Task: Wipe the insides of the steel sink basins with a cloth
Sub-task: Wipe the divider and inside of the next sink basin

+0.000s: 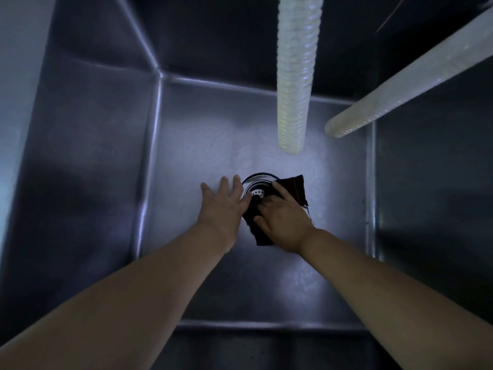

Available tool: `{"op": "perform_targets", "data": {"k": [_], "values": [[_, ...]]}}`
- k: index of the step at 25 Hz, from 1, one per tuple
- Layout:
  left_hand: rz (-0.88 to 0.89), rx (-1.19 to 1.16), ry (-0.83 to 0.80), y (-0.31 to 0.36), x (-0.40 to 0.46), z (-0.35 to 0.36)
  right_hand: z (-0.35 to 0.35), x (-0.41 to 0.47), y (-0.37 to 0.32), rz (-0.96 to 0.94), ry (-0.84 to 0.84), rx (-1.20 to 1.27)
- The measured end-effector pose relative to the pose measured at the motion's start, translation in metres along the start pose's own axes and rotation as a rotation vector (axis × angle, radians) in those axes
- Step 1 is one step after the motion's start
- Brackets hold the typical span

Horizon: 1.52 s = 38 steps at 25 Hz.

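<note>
I am leaning over a deep steel sink basin (pixel 266 145), looking straight down, with both bare arms reaching to its floor. My right hand (pixel 282 220) presses flat on a dark cloth (pixel 294 189), fingers spread and fairly straight rather than curled, holding it down against the metal so it can rub the surface. The cloth lies on the basin floor, one corner draped over the right edge of the round drain (pixel 256 186) at the centre, the rest trailing back under my palm. My left hand (pixel 226 201) rests open on the bare steel just left of the drain, fingers splayed and holding nothing; I judge it is there to brace my weight at this reach. Its fingertips look close to the perforated strainer (pixel 257 193), though the dim light makes it hard to say whether they touch it. Two pale ribbed hoses (pixel 293 76) hang into the basin above my hands, well apart from the cloth. I take the wiping to be working around the drain now.
</note>
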<state>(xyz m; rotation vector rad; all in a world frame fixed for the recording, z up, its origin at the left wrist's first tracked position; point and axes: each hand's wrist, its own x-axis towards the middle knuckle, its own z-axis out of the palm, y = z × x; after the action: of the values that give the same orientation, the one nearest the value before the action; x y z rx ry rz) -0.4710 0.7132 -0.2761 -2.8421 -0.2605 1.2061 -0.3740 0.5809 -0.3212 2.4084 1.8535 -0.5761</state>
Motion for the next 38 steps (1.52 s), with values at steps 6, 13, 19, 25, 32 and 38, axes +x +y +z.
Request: {"op": "perform_targets", "data": {"k": [6, 13, 19, 25, 32, 38], "values": [[-0.004, -0.025, -0.023, 0.002, 0.0, -0.004, -0.011, 0.006, -0.007, 0.015, -0.191, -0.201], [0.0, 0.004, -0.031, 0.004, 0.001, -0.007, -0.024, 0.01, -0.028, -0.005, -0.301, -0.426], [-0.019, -0.008, -0.04, 0.002, 0.006, -0.002, -0.003, 0.012, -0.033, 0.255, 0.124, -0.032], [-0.028, -0.053, -0.018, 0.001, 0.006, -0.001, 0.012, -0.003, -0.027, 0.221, 0.225, 0.151], [-0.061, -0.021, -0.029, 0.007, 0.006, -0.004, 0.013, 0.003, -0.029, 0.23, 0.117, 0.041], [-0.049, -0.018, -0.004, 0.008, 0.002, -0.008, 0.025, -0.036, -0.027, 0.169, 0.203, 0.095]]}}
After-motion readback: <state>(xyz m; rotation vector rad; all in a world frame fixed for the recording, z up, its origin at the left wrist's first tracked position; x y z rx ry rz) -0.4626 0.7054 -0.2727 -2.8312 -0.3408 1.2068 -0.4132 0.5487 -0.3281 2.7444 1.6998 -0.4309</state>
